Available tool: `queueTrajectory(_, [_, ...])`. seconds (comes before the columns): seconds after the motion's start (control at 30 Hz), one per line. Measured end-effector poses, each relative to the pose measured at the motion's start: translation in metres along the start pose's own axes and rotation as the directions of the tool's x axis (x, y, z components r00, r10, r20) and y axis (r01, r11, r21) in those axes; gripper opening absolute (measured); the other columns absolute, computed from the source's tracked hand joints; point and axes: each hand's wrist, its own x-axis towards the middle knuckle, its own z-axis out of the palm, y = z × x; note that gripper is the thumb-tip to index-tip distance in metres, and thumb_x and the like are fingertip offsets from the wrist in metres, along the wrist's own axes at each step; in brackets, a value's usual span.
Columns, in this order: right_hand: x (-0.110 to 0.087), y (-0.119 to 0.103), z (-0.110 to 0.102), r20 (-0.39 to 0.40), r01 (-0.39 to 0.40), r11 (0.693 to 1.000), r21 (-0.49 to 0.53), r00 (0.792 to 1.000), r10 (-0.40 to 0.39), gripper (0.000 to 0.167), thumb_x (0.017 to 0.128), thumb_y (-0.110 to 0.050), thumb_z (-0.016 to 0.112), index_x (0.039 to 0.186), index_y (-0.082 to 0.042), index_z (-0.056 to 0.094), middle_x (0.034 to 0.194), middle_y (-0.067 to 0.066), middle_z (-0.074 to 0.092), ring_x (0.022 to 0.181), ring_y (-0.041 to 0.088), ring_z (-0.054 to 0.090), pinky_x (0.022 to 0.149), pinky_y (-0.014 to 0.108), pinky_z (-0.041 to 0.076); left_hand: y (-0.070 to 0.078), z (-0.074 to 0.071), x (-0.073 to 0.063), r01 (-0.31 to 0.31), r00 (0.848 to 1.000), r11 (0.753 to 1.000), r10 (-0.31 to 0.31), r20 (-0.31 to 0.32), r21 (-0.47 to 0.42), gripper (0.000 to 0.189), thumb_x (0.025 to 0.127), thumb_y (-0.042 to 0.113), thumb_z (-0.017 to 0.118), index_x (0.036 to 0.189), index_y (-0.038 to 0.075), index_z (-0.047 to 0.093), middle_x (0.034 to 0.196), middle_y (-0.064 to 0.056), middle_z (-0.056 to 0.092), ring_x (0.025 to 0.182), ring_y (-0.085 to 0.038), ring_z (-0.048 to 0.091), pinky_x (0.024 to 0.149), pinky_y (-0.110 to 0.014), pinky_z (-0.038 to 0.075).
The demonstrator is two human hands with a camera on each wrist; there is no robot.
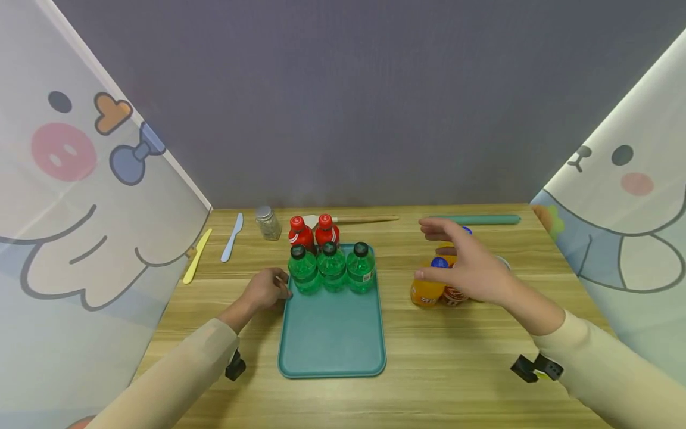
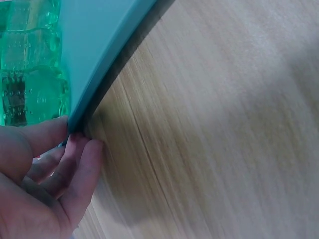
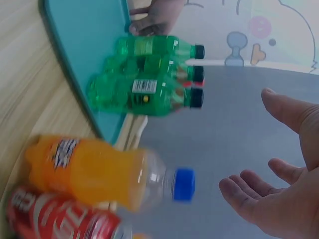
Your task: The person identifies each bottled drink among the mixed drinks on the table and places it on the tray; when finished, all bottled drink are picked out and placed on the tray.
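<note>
My left hand [image 1: 265, 289] pinches the left rim of a teal tray [image 1: 332, 341]; in the left wrist view its thumb lies against the rim with fingers curled beneath. Three green soda bottles [image 1: 332, 271] with black caps stand in a row on the tray. Behind them are two red-capped bottles [image 1: 326, 232], their bases hidden. My right hand [image 1: 474, 265] hovers, fingers spread and holding nothing, above an orange soda bottle [image 1: 426, 293] with a blue cap. In the right wrist view a red cola can [image 3: 65, 216] stands beside that bottle. Another blue-capped bottle is partly covered by the hand.
At the back left are a yellow knife [image 1: 197, 256], a blue knife [image 1: 232, 238] and a glass shaker [image 1: 268, 223]. A wooden-handled tool [image 1: 370, 219] and a green rod [image 1: 488, 220] lie along the back edge, before a grey wall [image 1: 364, 107].
</note>
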Motion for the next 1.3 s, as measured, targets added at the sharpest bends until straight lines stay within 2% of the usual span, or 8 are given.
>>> queueTrajectory(0.23, [-0.017, 0.017, -0.011, -0.025, -0.037, 0.997, -0.075, 0.999, 0.035, 0.081, 0.087, -0.023, 0.084, 0.153, -0.010, 0.039, 0.149, 0.016, 0.050, 0.133, 0.038, 0.052, 0.105, 0.056, 0.048, 0.000, 0.000, -0.001, 0.011, 1.000, 1.000, -0.011, 0.003, -0.006, 0.030, 0.087, 0.001, 0.076, 0.114, -0.005, 0.064, 0.086, -0.011, 0.066, 0.071, -0.018, 0.063, 0.058, -0.034, 0.058])
queueTrajectory(0.5, [-0.032, 0.036, -0.015, -0.004, -0.071, 0.993, -0.090, 0.997, 0.071, 0.082, 0.086, -0.023, 0.085, 0.151, 0.000, 0.039, 0.145, 0.024, 0.051, 0.128, 0.045, 0.054, 0.098, 0.056, 0.052, 0.001, -0.001, 0.000, 0.002, 1.000, 1.000, -0.001, 0.013, -0.026, 0.030, 0.087, 0.000, 0.075, 0.114, -0.005, 0.063, 0.085, -0.012, 0.065, 0.069, -0.019, 0.063, 0.058, -0.036, 0.059])
queueTrajectory(0.67, [-0.031, 0.046, -0.011, 0.018, -0.105, 0.991, -0.081, 0.994, 0.107, 0.080, 0.086, -0.026, 0.085, 0.147, 0.003, 0.042, 0.142, 0.025, 0.055, 0.124, 0.045, 0.059, 0.093, 0.051, 0.057, -0.001, -0.001, 0.002, 0.001, 1.000, 1.000, -0.001, 0.012, -0.019, 0.029, 0.086, 0.001, 0.075, 0.113, -0.005, 0.063, 0.085, -0.011, 0.065, 0.068, -0.019, 0.062, 0.058, -0.035, 0.058])
queueTrajectory(0.87, [-0.030, 0.051, -0.004, 0.028, -0.099, 0.992, -0.074, 0.994, 0.101, 0.078, 0.084, -0.027, 0.086, 0.143, 0.005, 0.047, 0.136, 0.024, 0.060, 0.118, 0.043, 0.064, 0.090, 0.048, 0.059, 0.000, -0.001, 0.002, -0.002, 1.000, 1.000, 0.002, 0.013, -0.029, 0.029, 0.086, 0.000, 0.075, 0.112, -0.005, 0.063, 0.083, -0.010, 0.065, 0.066, -0.020, 0.062, 0.056, -0.036, 0.057])
queueTrajectory(1.03, [-0.026, 0.054, -0.001, 0.033, -0.107, 0.986, -0.126, 0.993, 0.112, 0.073, 0.084, -0.028, 0.086, 0.141, 0.002, 0.051, 0.129, 0.016, 0.066, 0.114, 0.036, 0.066, 0.089, 0.047, 0.059, 0.003, -0.002, 0.001, 0.002, 1.000, 1.000, -0.002, 0.015, -0.025, 0.029, 0.086, 0.000, 0.075, 0.112, -0.005, 0.063, 0.083, -0.011, 0.065, 0.065, -0.020, 0.061, 0.056, -0.036, 0.057])
queueTrajectory(1.17, [-0.022, 0.056, -0.002, 0.032, -0.102, 0.980, -0.172, 0.994, 0.109, 0.067, 0.084, -0.027, 0.086, 0.137, 0.001, 0.056, 0.123, 0.015, 0.068, 0.108, 0.032, 0.067, 0.081, 0.038, 0.061, 0.003, -0.002, 0.002, 0.015, 1.000, 1.000, -0.014, 0.020, -0.021, 0.029, 0.086, 0.000, 0.075, 0.112, -0.004, 0.062, 0.084, -0.011, 0.064, 0.067, -0.021, 0.062, 0.056, -0.036, 0.058])
queueTrajectory(1.3, [-0.019, 0.056, -0.002, 0.034, -0.097, 0.974, -0.205, 0.994, 0.106, 0.061, 0.084, -0.030, 0.086, 0.131, 0.001, 0.061, 0.116, 0.013, 0.070, 0.101, 0.028, 0.067, 0.075, 0.031, 0.058, 0.003, -0.002, 0.003, 0.020, 1.000, 0.999, -0.020, 0.022, -0.028, 0.029, 0.086, 0.000, 0.074, 0.112, -0.004, 0.062, 0.084, -0.011, 0.064, 0.069, -0.022, 0.062, 0.056, -0.036, 0.058])
